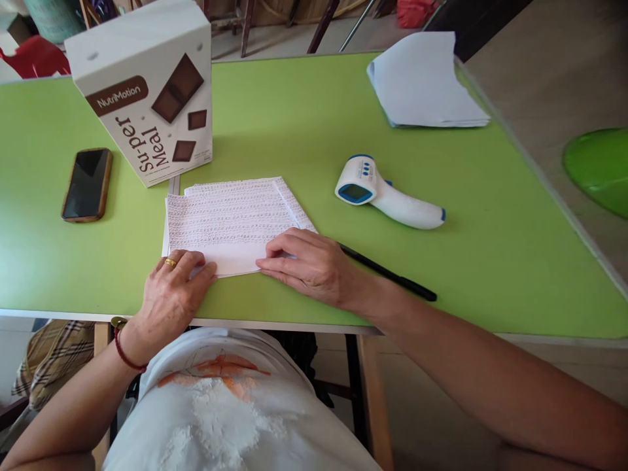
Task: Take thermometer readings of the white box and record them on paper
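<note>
Sheets of white paper (230, 216), covered in rows of small dark marks with a plain strip along the near edge, lie on the table in front of me. The right side of the paper slants, with a layer folded or overlapping there. My left hand (176, 288) is closed at the near left corner, thumb on top of the paper. Closed too, my right hand (309, 268) pinches the near right part of the paper between thumb and fingers. A black pen (392, 275) lies beside my right wrist, its far end hidden by the hand.
On the green table (490, 261) stands a white box (167, 78) behind the paper. A phone (87, 185) lies at the left. To the right are a white and blue infrared thermometer (392, 196) and a stack of paper (426, 85). A green stool (598, 170) is at far right.
</note>
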`<state>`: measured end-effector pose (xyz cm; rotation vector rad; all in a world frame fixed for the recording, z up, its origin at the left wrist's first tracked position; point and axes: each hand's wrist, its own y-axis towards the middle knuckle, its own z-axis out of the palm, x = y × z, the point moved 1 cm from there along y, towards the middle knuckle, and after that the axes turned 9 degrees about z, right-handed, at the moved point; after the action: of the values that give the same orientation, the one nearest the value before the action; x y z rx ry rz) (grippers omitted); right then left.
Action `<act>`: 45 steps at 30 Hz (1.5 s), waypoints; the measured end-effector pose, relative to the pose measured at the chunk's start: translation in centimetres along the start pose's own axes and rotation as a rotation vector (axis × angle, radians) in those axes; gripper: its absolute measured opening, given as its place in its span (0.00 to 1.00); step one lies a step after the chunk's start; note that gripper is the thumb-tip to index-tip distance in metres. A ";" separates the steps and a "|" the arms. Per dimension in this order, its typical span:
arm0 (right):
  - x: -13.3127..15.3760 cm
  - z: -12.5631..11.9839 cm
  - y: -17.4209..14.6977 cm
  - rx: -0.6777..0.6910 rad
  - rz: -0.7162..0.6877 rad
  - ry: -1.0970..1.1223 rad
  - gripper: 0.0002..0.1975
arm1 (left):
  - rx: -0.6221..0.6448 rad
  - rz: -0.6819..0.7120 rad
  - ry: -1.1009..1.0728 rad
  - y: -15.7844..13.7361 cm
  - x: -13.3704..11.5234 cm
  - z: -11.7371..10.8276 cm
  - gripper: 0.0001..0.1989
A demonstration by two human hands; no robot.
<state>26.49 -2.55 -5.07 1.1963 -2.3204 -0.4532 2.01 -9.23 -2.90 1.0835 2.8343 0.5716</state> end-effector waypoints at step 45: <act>0.1 1.9 0.9 -0.034 0.413 0.017 0.14 | 0.337 -0.510 -0.152 3.0 0.7 0.1 0.07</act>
<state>24.81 -2.01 -6.21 0.6731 -2.4482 -0.3291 3.37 -6.71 -1.83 0.3637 2.9540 -0.0274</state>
